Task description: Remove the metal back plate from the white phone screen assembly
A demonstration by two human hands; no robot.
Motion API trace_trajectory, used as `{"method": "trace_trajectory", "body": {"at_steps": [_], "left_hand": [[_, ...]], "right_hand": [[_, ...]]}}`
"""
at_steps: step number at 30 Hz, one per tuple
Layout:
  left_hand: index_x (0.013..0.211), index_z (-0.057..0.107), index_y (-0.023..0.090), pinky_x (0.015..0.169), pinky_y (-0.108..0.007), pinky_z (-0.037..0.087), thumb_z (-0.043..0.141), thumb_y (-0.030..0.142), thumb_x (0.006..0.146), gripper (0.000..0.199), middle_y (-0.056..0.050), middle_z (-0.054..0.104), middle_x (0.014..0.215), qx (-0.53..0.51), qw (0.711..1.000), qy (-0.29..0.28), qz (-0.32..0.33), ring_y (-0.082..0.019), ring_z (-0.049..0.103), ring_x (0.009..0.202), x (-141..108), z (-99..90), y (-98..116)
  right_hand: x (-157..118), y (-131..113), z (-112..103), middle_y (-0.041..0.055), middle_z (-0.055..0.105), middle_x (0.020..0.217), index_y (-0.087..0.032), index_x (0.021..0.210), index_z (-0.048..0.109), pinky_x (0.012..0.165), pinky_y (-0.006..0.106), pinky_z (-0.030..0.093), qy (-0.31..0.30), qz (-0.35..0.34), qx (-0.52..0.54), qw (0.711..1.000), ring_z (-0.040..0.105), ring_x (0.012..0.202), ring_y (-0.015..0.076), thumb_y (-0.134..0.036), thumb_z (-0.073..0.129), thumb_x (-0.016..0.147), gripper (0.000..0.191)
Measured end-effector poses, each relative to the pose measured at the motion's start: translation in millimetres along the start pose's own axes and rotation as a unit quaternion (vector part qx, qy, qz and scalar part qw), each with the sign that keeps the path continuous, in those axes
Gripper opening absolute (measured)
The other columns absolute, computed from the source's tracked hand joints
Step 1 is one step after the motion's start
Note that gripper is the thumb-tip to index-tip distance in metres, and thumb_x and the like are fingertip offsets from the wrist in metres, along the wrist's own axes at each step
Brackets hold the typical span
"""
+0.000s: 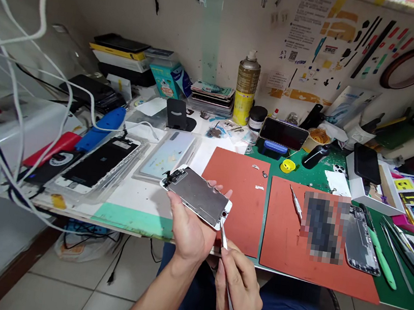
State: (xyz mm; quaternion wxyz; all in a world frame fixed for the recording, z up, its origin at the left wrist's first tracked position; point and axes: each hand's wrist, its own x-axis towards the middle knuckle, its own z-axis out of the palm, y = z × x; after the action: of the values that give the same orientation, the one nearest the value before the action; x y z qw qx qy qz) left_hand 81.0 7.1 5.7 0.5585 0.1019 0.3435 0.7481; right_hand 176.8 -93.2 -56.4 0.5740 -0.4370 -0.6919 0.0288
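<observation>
My left hand (pixel 187 229) grips a white-framed phone display assembly (pixel 197 195), its grey metal back plate facing up and a small bracket with flex cables at its far end. My right hand (pixel 237 295) holds a slim steel tool (pixel 226 244). The tool's tip rests at the assembly's near end, beside a small round opening. The display's glass face is hidden against my left fingers. On the red-orange mat to the right lies an opened phone housing (pixel 362 241), partly beside a pixelated patch.
Two red-orange mats (pixel 236 195) cover the green bench mat (pixel 403 290), with small parts and a steel pick on them. Another display lies in a plastic tray (pixel 97 170) to the left. White cables (pixel 25 47) hang at far left. A spray can (pixel 246 87) stands at the back.
</observation>
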Motion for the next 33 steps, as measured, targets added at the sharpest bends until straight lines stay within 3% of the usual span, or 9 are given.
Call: {"method": "trace_trajectory", "body": {"at_steps": [8,14,25,33], "left_hand": [[0.109,0.078,0.019,0.108,-0.061,0.057,0.051,0.079,0.098,0.066,-0.011,0.074,0.108,-0.008,1.0,0.002,-0.001,-0.028,0.072,0.106,2,-1.5,-3],[0.106,0.078,0.02,0.106,-0.06,0.058,0.05,0.079,0.098,0.065,-0.01,0.073,0.107,-0.008,1.0,0.001,0.0,-0.026,0.072,0.101,1,0.8,-1],[0.103,0.078,0.021,0.108,-0.059,0.057,0.045,0.079,0.1,0.067,-0.01,0.075,0.108,-0.029,0.999,0.017,-0.015,-0.025,0.074,0.099,4,-1.1,-1],[0.105,0.078,0.021,0.108,-0.061,0.057,0.048,0.079,0.098,0.066,-0.009,0.075,0.106,-0.022,1.0,0.001,-0.01,-0.025,0.073,0.098,3,-2.9,-1]], "right_hand": [[-7,5,5,0.0188,0.074,0.123,-0.006,0.151,0.06,0.102,0.037,0.069,0.008,-0.037,-0.017,0.999,0.077,0.12,0.0286,0.01,0.064,0.094,0.06],[-7,6,5,0.0187,0.075,0.118,-0.006,0.153,0.058,0.101,0.035,0.068,-0.001,-0.059,-0.038,0.998,0.077,0.12,0.0283,0.005,0.063,0.096,0.058],[-8,14,9,0.0205,0.073,0.123,-0.001,0.153,0.055,0.107,0.041,0.065,-0.008,-0.11,-0.037,0.993,0.069,0.134,0.0338,0.006,0.063,0.095,0.059],[-3,3,-3,0.0157,0.074,0.125,-0.01,0.148,0.064,0.1,0.035,0.069,0.024,0.0,-0.009,1.0,0.078,0.117,0.0252,0.008,0.063,0.095,0.056]]}}
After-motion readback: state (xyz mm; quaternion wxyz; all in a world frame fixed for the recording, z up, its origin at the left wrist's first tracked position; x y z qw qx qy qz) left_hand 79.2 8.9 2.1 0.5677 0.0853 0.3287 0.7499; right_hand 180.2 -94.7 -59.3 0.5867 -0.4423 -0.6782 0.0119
